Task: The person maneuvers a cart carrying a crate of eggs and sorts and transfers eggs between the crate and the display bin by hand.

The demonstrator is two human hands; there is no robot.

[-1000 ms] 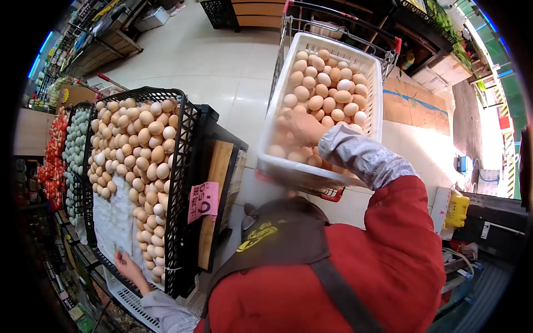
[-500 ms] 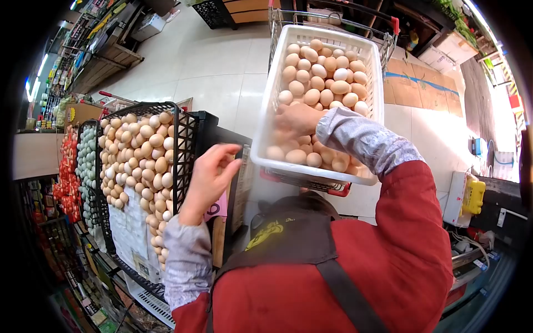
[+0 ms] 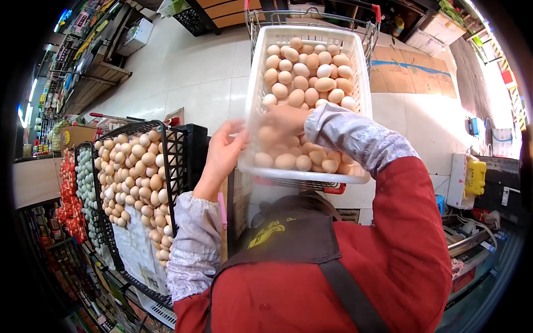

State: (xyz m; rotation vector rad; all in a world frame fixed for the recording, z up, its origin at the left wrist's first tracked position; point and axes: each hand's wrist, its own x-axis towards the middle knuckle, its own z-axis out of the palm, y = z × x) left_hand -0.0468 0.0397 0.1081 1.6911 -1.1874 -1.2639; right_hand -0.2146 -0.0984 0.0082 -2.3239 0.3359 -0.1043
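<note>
A white plastic basket (image 3: 362,105) full of brown eggs (image 3: 300,83) sits on a shopping cart (image 3: 373,26). Inside its left part is my right hand (image 3: 286,119), low among the eggs; its fingers are smeared by motion, so what they hold cannot be made out. My left hand (image 3: 225,149) is raised just outside the basket's left wall, fingers apart and curved, with nothing in it. To the left stands a black crate (image 3: 176,161) with many brown eggs (image 3: 133,166) heaped over white paper (image 3: 135,241), which lies bare at the near side.
Left of the black crate are greenish eggs (image 3: 86,183) and red-netted goods (image 3: 69,200). A flattened cardboard sheet (image 3: 408,72) lies on the floor beyond the cart's right side. A yellow object (image 3: 475,177) is at the right. Shelves line the far left.
My left hand has come from the paper in the black crate up and right to the white basket's edge. My right hand stays in the basket. The view has shifted.
</note>
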